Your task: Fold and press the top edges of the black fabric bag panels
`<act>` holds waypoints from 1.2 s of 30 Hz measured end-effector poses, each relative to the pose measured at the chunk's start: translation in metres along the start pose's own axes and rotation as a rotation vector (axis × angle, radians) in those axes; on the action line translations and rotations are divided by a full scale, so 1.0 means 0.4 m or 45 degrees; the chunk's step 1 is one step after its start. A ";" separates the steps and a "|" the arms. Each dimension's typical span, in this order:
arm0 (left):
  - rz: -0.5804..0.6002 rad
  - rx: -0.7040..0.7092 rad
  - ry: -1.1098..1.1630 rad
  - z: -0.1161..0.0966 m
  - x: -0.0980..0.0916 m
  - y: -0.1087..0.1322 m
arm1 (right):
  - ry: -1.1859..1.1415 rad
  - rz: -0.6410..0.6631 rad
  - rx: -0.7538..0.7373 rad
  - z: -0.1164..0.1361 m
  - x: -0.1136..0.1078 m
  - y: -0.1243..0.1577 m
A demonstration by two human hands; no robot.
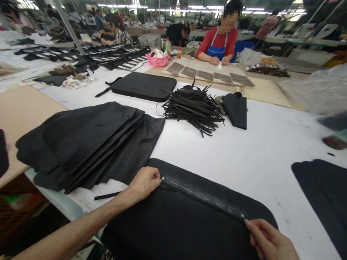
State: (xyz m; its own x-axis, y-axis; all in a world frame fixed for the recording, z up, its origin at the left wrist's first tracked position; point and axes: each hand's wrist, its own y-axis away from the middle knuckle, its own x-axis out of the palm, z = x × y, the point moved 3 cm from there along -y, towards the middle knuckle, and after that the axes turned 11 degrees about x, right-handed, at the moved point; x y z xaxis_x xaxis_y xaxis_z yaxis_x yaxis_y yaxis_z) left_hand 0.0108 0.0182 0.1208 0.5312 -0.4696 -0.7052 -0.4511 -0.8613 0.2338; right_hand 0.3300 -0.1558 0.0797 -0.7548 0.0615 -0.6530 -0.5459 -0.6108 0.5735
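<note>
A large black panel with rounded corners (196, 233) lies in front of me on the white tabletop, with a shiny, whitish-streaked band (199, 191) along its far side. Along the near side of that band runs a narrow black strip (204, 201), stretched between my hands. My left hand (146, 183) is closed in a pinch at its left end. At the right end, the thumb and fingers of my right hand (265, 239) are also pinched together. A tiny white tip shows beside the fingertips of each hand. What lies inside the fingers is mostly hidden.
Left of the panel fans a stack of black pieces (87, 140). Behind are a heap of black strips (194, 107), a padded black panel (143, 85) and a folded black piece (236, 110). More black pieces (328, 202) lie right. Across the table works a person in red (218, 46).
</note>
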 end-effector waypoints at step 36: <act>0.153 0.043 0.023 0.055 0.022 -0.018 | -0.158 -0.041 -0.059 0.052 -0.006 0.035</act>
State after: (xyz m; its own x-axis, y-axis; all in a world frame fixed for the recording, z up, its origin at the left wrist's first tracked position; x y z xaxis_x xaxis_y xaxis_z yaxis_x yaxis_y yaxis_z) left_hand 0.0030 0.0244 0.0982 0.4848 -0.5726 -0.6611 -0.5359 -0.7919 0.2929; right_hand 0.3166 -0.1480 0.0996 -0.7782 0.1772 -0.6025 -0.5553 -0.6423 0.5283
